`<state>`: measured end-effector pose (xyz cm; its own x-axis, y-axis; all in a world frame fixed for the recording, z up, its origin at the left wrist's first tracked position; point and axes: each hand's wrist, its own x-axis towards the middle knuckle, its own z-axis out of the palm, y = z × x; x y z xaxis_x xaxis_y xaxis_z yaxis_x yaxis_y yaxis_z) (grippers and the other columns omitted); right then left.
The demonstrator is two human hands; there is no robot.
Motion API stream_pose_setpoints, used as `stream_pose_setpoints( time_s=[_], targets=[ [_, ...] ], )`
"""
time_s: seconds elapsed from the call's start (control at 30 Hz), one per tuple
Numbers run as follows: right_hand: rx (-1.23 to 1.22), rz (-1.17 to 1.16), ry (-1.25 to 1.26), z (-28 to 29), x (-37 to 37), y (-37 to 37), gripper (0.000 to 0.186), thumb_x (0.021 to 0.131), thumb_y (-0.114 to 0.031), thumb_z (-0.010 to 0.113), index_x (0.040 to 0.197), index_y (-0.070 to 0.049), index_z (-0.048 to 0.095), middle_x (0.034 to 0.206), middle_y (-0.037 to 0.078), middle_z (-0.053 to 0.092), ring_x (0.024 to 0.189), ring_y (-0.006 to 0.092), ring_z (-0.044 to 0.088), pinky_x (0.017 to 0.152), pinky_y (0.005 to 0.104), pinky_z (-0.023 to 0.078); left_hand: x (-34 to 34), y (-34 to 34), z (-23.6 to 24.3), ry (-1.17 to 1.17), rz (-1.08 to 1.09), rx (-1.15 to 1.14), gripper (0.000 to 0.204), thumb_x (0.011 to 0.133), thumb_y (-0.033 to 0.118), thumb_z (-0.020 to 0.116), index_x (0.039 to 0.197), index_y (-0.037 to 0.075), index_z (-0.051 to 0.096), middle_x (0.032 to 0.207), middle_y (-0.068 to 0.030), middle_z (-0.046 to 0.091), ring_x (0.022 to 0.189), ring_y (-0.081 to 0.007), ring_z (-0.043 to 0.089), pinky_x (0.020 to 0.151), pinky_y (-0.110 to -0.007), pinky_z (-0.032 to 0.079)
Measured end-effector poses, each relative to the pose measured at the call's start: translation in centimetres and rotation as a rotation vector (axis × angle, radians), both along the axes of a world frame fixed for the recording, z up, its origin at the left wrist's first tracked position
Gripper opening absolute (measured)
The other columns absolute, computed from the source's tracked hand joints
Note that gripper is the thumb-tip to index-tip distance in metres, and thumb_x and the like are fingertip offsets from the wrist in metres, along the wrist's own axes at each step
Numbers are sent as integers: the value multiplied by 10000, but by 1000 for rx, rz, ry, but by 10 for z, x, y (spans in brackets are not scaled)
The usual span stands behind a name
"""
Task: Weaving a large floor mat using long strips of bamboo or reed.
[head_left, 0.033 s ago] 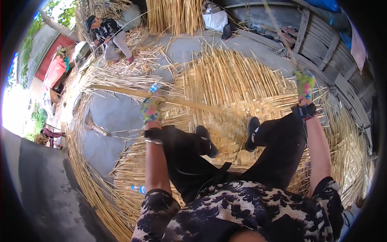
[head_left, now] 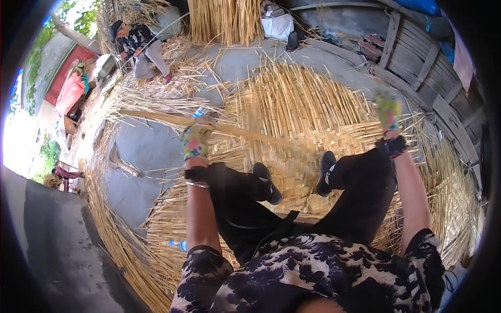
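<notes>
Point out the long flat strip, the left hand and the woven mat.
long flat strip (head_left: 156, 117), head view, bare stretch left of the hand.
left hand (head_left: 195, 140), head view, gloved back.
woven mat (head_left: 292, 161), head view, woven middle.

The grey concrete ground (head_left: 141, 151) carries a big woven straw mat (head_left: 302, 120), which spreads between the left hand (head_left: 195, 141) and the right hand (head_left: 389, 112). Loose straw (head_left: 104, 208) lies in a curved band on the ground left of the left hand, and a small plastic bottle (head_left: 177, 244) lies below it.

Patterned gloves (head_left: 195, 142) — black trousers (head_left: 360, 193) (floral short-sleeved shirt (head_left: 313, 276))
</notes>
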<state>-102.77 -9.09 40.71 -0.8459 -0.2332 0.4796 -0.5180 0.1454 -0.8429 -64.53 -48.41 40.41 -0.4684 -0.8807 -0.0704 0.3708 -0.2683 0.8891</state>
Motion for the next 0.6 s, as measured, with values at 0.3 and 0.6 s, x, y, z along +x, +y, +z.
stream_pose_setpoints(
  time_s=[0.3, 0.6],
  targets=[
    [272, 1010, -692, -31, 140, -107, 516, 800, -463, 615, 1139, -73, 617, 962, 117, 673, 924, 192, 624, 837, 315, 486, -24, 18, 53, -78, -41, -147, 254, 822, 46, 640, 1021, -57, 518, 1007, -199, 614, 889, -284, 644, 736, -369, 571],
    [510, 1219, -530, 31, 152, -189, 306, 777, -158, 677, 1026, 19, 663, 882, 108, 684, 760, 127, 632, 616, 273, 518, -53, 0, 86, -88, -78, -226, 251, 812, 42, 647, 1009, -46, 517, 987, -176, 631, 855, -261, 655, 683, -342, 579]
  ],
)
